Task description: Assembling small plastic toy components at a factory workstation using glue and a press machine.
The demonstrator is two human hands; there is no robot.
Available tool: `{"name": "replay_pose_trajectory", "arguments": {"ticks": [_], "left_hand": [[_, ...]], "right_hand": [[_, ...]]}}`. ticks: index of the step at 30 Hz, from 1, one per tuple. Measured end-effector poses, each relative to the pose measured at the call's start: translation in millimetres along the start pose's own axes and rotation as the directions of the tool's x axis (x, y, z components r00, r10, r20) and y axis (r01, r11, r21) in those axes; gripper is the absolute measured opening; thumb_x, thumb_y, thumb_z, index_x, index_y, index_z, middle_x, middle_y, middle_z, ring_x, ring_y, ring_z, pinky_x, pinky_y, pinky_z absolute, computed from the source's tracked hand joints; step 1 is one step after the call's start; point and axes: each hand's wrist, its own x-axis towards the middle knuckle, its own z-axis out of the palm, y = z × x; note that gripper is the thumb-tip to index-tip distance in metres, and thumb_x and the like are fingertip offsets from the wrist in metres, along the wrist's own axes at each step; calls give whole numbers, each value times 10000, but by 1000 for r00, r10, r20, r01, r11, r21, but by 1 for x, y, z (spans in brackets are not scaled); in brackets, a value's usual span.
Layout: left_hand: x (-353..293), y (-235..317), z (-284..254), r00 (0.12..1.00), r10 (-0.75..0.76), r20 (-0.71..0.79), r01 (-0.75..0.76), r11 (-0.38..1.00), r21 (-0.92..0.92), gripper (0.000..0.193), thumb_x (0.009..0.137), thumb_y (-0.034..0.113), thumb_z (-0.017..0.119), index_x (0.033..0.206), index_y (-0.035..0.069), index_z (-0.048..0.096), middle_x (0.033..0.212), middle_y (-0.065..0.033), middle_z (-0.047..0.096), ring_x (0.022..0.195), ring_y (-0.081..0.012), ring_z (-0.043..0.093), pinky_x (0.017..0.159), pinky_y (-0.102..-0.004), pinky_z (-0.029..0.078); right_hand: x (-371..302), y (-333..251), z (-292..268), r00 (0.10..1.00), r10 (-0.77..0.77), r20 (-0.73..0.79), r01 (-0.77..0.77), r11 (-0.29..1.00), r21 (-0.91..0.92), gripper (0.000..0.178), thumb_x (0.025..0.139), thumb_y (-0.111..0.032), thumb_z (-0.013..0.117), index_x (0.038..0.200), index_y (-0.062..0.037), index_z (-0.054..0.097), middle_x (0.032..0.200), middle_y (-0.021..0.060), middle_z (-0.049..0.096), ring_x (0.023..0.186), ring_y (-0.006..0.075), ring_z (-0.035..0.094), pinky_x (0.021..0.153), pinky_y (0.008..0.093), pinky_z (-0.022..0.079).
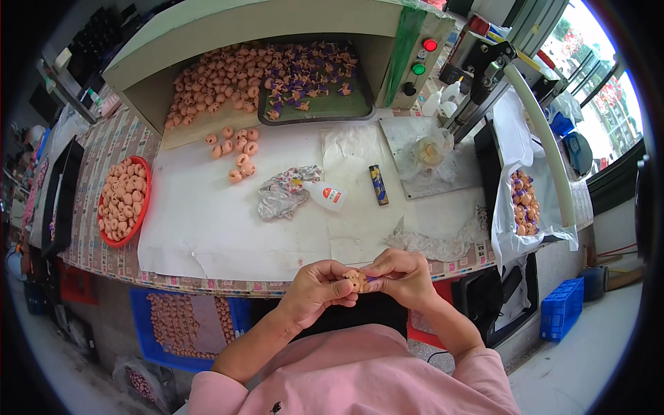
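Just past the table's near edge, my two hands meet around a small peach-coloured doll head (354, 279) with dark holes in it. Thumb and fingers of my left hand (312, 289) are closed on the head. My right hand (407, 278) pinches a small peach and purple piece (371, 281) against the head's right side; the fingers hide most of this piece. Further in on the white sheet (207, 238) lie a white squeeze bottle (325, 195) with a yellow tip, a crumpled plastic bag (280, 197) and a dark blue tube (378, 185).
Loose doll heads (242, 146) lie before a beige hood (242, 21). Under it are piled heads (221, 76) and a dark tray (325, 109) of purple pieces. A red basket (142, 207) stands left; a metal press (477, 97) and lined box (508, 190) stand right. Below sits a blue crate (142, 325).
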Motion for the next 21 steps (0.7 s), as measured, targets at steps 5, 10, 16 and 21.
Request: {"name": "replay_pose_trajectory", "arguments": {"ticks": [5, 10, 16, 21], "left_hand": [[5, -4, 4, 999, 26, -36, -26, 1000, -9, 223, 832, 128, 710, 1008, 15, 633, 923, -79, 662, 786, -140, 661, 716, -276, 591], [8, -3, 10, 999, 11, 33, -8, 997, -78, 226, 864, 109, 675, 1061, 25, 601, 963, -81, 651, 815, -144, 659, 747, -271, 585], [6, -1, 9, 1000, 1, 11, 0, 997, -76, 205, 912, 111, 607, 1100, 50, 550, 1030, -91, 614, 889, -155, 656, 765, -270, 587], [9, -12, 20, 999, -46, 26, 50, 988, -148, 224, 929, 125, 582, 1135, 51, 533, 1052, -95, 609, 907, -157, 650, 795, -276, 576]], "right_hand": [[0, -1, 1, 993, -96, -68, 88, 990, -109, 205, 712, 6, 771, 906, -31, 717, 859, 74, 690, 786, 154, 647, 680, 265, 514], [10, -26, -9, 999, 24, -21, -27, 989, -147, 200, 740, -77, 768, 923, -20, 715, 864, 73, 696, 771, 139, 634, 679, 263, 493], [61, -99, -102, 470, -810, -351, 72, 431, -900, 225, 914, -125, 586, 1096, -14, 657, 1063, 108, 674, 829, 99, 577, 760, 242, 453], [138, -194, -178, 147, -971, 187, 7, -188, -982, 258, 956, -198, 540, 1146, -72, 662, 1078, 37, 687, 961, 110, 601, 825, 249, 441]]}}
